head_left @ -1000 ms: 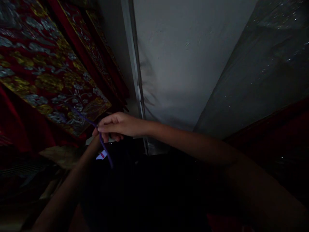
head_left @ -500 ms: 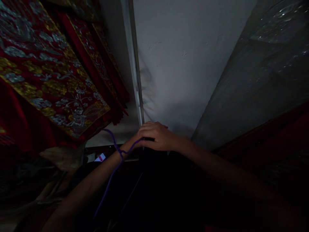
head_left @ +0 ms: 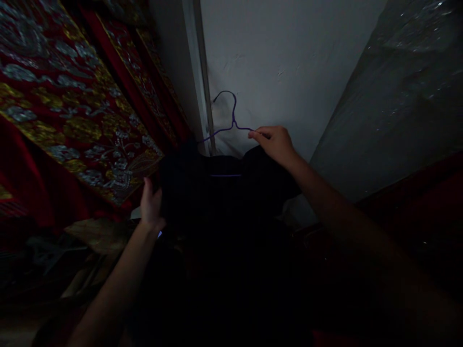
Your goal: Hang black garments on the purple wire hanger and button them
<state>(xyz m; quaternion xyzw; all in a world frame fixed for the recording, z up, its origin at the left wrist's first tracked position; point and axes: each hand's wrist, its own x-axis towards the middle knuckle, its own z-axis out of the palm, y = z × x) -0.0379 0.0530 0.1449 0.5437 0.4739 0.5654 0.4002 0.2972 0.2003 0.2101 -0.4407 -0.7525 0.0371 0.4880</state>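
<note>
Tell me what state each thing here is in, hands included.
Hanger: hook up, partly inside the garment, lower bar showing at the neckline.
Garment: dark, neckline open, lower part lost in shadow.
Right hand: closed, pinching one arm of the hanger.
Left hand: thumb up, at the garment's side; grip unclear.
Red cloth: hanging, embroidered in gold and silver.

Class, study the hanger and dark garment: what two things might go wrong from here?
The purple hanger might drop if the right hand slips, since it pinches only one side and the hook appears free. The dark garment could catch on the red embroidered cloth, which appears close beside it.
</note>
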